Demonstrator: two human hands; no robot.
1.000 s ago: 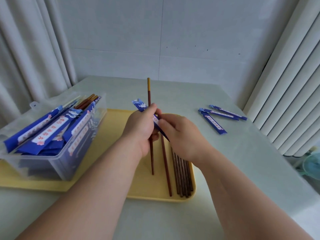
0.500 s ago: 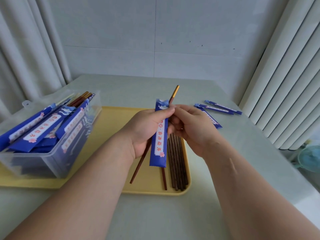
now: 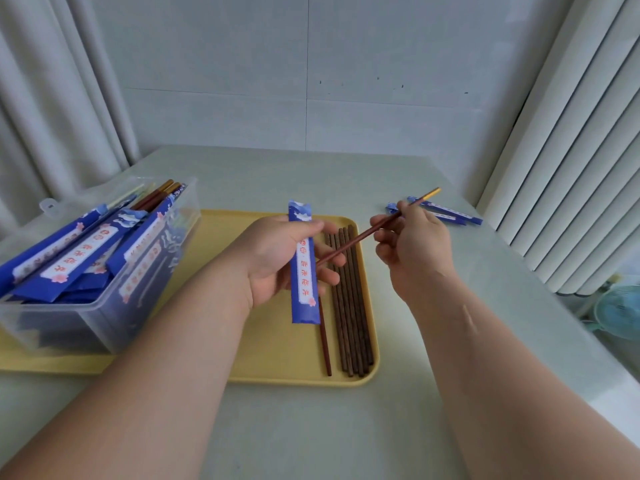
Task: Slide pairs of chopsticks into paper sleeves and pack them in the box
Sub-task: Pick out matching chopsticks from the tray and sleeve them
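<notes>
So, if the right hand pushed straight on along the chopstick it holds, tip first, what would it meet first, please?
Most likely the fingers of the left hand, beside the blue paper sleeve: the chopstick ends there. Depth is unclear, so it might touch the sleeve's side instead.

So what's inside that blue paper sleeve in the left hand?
One dark chopstick pokes out of the bottom of the sleeve; the paper hides the rest of it. The left hand grips the sleeve. The second chopstick is outside it, pinched in the right hand.

Blue sleeve [image 3: 304,268] with white strip, red characters; brown gold-tipped chopstick [image 3: 367,233]; yellow tray [image 3: 277,348].
</notes>
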